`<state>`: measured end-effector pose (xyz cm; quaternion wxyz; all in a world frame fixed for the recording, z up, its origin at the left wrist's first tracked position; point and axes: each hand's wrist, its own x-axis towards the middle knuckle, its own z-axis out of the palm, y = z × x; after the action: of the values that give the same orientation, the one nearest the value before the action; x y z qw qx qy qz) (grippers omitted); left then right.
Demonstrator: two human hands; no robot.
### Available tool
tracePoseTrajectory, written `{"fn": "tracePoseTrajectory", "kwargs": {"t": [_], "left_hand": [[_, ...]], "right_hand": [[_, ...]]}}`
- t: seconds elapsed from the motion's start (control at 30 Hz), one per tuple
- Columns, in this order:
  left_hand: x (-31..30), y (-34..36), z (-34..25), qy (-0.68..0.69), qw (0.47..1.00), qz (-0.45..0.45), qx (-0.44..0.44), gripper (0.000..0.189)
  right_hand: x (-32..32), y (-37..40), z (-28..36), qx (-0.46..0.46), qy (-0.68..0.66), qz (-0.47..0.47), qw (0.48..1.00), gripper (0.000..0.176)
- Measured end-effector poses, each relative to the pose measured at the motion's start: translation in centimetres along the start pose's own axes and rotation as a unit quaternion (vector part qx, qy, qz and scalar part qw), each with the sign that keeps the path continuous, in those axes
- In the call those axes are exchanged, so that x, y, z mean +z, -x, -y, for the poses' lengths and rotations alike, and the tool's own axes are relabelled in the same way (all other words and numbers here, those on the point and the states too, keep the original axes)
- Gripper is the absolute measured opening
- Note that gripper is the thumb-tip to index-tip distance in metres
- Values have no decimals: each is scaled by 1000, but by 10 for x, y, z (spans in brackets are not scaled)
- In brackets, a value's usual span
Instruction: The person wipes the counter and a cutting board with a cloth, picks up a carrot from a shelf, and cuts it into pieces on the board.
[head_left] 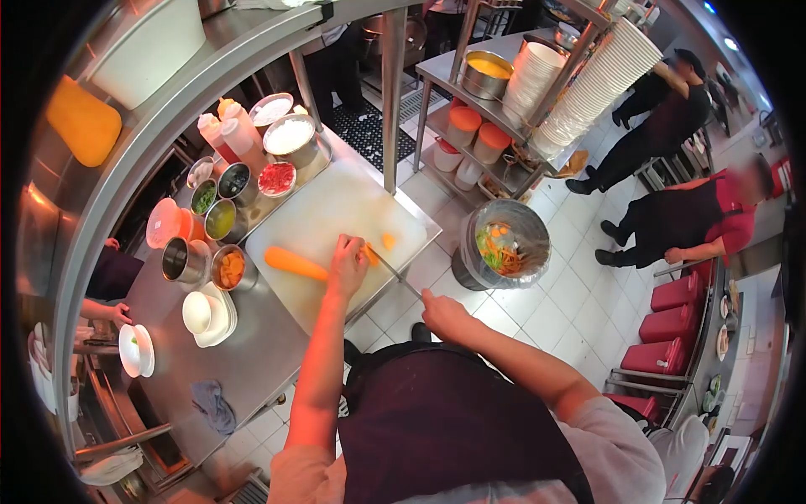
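My left hand [346, 265] is closed with its fingertips on a small orange carrot piece [370, 255] on the white cutting board [336, 202]. In my right hand [445, 316] is the handle of a knife [400, 278], its blade slanting up to the piece by my left fingertips. A long peeled carrot [294, 263] lies on the board just left of my left hand. Another orange piece [388, 240] sits apart, beyond the knife tip. My left fingers partly hide the piece they hold.
Metal containers, one with orange chunks [228, 267], crowd the board's left side beside squeeze bottles [239, 139]. White bowls [208, 315] and a blue cloth [212, 406] lie on the steel table. A lined bin [504, 248] with peelings stands right. Two people [697, 210] stand farther right.
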<state>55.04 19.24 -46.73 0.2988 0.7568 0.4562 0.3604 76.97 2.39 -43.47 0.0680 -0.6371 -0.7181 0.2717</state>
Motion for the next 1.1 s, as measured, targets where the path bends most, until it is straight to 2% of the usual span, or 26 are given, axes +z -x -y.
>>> {"fn": "tracePoseTrajectory", "kwargs": {"t": [0.13,0.17,0.2,0.23,0.3,0.33,0.37,0.4,0.43,0.5,0.53,0.6,0.8,0.93,1.0,1.1], "left_hand": [[-5,-1,-6,-38,999,-5,14,23],[-9,-4,-12,-81,992,-14,97,23],[-12,-6,-15,-124,976,-24,180,23],[-14,-8,-17,-128,974,-27,186,23],[-17,-3,-15,-203,968,41,143,23],[-16,2,-14,-207,967,37,143,23],[-14,7,-18,-225,971,50,57,23],[-12,11,-21,-241,968,63,-32,24],[-10,12,-25,-242,968,61,-35,24],[-5,19,-25,-106,979,57,-164,22],[-5,22,-22,-105,978,60,-167,22],[-4,28,-11,-123,991,-32,-50,21],[-10,33,-16,-45,999,14,7,22],[-15,31,-20,-67,997,35,16,22],[-14,30,-17,-74,996,15,55,20],[-15,31,-20,-69,997,22,35,23]], "right_hand": [[2,-35,-3,13,-23,-14,1000,27],[-24,-36,-1,56,-143,65,986,24],[-42,-36,-3,95,-259,142,951,21],[-44,-36,-12,96,-298,141,939,16],[-46,-35,-16,102,-289,122,944,17],[-45,-35,-17,115,-279,107,947,19],[-34,-36,-20,110,-278,107,948,19],[-13,-38,-29,44,-169,32,984,20],[0,-37,-34,-23,-58,-44,997,21],[4,-25,-18,-15,-58,-36,998,23],[4,-19,-8,-5,-57,-31,998,25],[4,-13,3,-14,-40,-28,999,27],[3,-9,13,21,-12,2,1000,30],[-16,2,23,18,-2,20,1000,31],[-27,10,28,23,-3,31,999,29],[-25,17,26,22,5,31,999,31]]}}
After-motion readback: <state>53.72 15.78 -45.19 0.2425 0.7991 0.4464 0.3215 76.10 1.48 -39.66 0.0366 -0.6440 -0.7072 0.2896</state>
